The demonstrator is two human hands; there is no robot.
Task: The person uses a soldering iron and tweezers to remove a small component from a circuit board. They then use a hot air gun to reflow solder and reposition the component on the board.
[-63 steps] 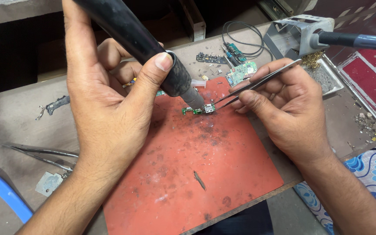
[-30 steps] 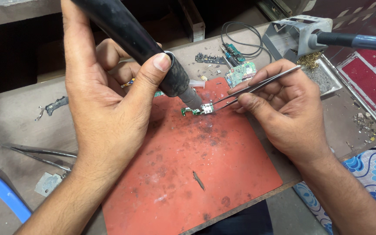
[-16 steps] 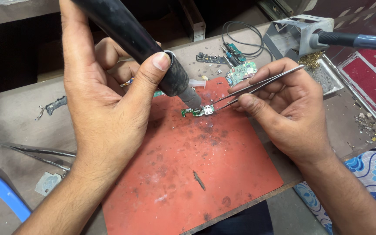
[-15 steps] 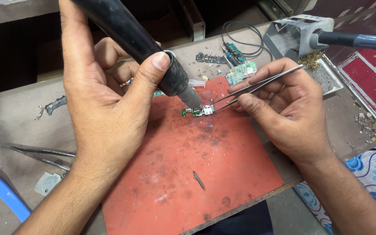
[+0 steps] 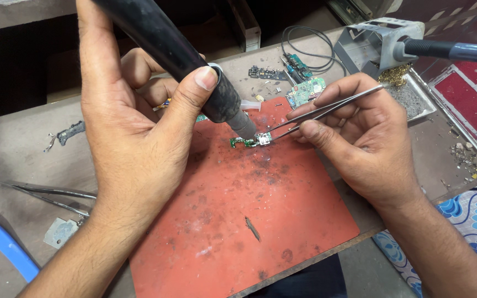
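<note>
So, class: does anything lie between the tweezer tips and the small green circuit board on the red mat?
Nothing visible does. The tweezers in the right hand already reach the small green circuit board, and the hot-air nozzle in the left hand sits just above it.
</note>
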